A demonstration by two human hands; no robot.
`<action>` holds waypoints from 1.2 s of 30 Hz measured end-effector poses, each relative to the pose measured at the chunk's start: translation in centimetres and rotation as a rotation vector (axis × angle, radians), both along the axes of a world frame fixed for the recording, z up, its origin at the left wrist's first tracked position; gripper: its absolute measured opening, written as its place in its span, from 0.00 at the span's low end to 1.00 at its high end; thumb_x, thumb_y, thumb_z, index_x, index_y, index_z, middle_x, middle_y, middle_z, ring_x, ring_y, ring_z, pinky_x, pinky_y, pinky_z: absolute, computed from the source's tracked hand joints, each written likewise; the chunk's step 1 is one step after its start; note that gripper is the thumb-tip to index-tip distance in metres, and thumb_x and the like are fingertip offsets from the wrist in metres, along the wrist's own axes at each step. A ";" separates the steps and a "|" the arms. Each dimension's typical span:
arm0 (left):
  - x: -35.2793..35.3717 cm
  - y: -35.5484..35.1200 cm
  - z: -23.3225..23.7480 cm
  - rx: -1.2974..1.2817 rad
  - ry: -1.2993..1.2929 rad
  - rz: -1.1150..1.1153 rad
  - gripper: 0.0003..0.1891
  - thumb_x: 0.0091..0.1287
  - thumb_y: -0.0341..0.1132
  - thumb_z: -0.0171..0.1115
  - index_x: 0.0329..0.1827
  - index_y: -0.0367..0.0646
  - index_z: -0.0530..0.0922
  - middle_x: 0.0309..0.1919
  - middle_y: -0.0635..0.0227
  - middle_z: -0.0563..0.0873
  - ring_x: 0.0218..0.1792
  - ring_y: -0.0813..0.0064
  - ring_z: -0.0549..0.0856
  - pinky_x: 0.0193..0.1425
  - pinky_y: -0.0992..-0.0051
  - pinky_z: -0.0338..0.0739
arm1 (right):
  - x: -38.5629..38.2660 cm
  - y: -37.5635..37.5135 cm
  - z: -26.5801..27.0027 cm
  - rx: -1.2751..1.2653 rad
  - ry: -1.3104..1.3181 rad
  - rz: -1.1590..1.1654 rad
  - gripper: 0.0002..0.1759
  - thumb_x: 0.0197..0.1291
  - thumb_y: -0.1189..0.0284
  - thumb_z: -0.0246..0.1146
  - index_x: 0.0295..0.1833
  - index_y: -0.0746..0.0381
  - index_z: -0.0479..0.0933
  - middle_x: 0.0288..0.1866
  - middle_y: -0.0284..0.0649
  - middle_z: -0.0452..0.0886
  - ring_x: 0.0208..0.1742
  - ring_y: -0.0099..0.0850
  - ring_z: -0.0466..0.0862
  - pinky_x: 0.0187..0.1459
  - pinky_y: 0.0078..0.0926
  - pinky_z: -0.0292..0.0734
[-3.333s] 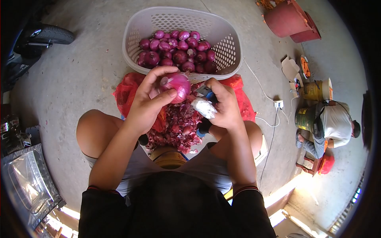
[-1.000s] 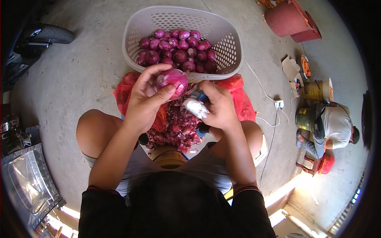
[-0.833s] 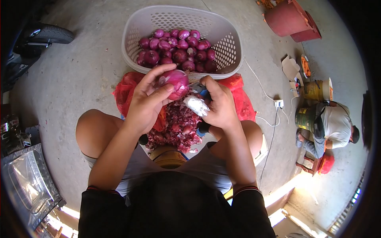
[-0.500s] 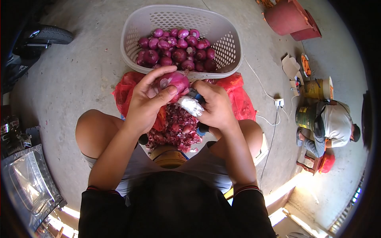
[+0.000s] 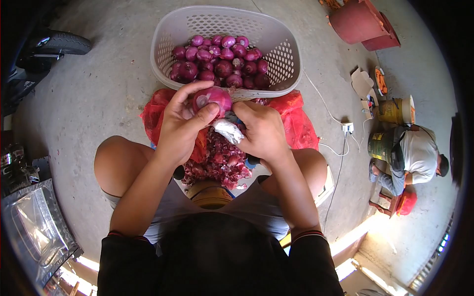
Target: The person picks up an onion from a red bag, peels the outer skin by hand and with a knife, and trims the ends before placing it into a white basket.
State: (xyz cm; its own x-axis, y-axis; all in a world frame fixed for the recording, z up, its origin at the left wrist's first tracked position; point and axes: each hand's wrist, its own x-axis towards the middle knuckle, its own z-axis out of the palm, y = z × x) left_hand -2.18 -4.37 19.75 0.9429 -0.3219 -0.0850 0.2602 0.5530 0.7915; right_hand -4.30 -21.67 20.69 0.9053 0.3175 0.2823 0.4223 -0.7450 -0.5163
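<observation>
A red onion (image 5: 213,100) is held in my left hand (image 5: 183,123), fingers and thumb wrapped around it. My right hand (image 5: 262,127) is closed on a small tool with a silver, foil-like wrapped handle (image 5: 228,130); its blade or tip is hidden. The right thumb and fingers meet the onion's right side. Below both hands lies a heap of onion skins (image 5: 222,160), on and beside a red mesh sack (image 5: 300,121). Just beyond them stands a grey plastic basket (image 5: 157,54) holding many purple onions (image 5: 223,68).
A yellow bucket (image 5: 211,195) sits between my knees. To the right, a white cable runs to a power strip (image 5: 347,127). Another person (image 5: 419,150) sits bent over by the wall, near buckets. Red tubs (image 5: 355,22) stand at upper right; a motorbike wheel (image 5: 64,43) is at left.
The onion has shifted slightly left and turned in my left hand. My right hand and the silver-handled tool have moved left, closer against the onion.
</observation>
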 end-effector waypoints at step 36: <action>1.2 1.5 -1.2 -0.191 0.438 -0.099 0.17 0.72 0.49 0.46 0.55 0.47 0.68 0.50 0.65 0.78 0.51 0.61 0.81 0.51 0.63 0.82 | -0.8 -2.0 -1.3 0.344 0.196 0.015 0.26 0.53 0.81 0.56 0.61 0.68 0.66 0.55 0.58 0.75 0.55 0.56 0.75 0.56 0.43 0.71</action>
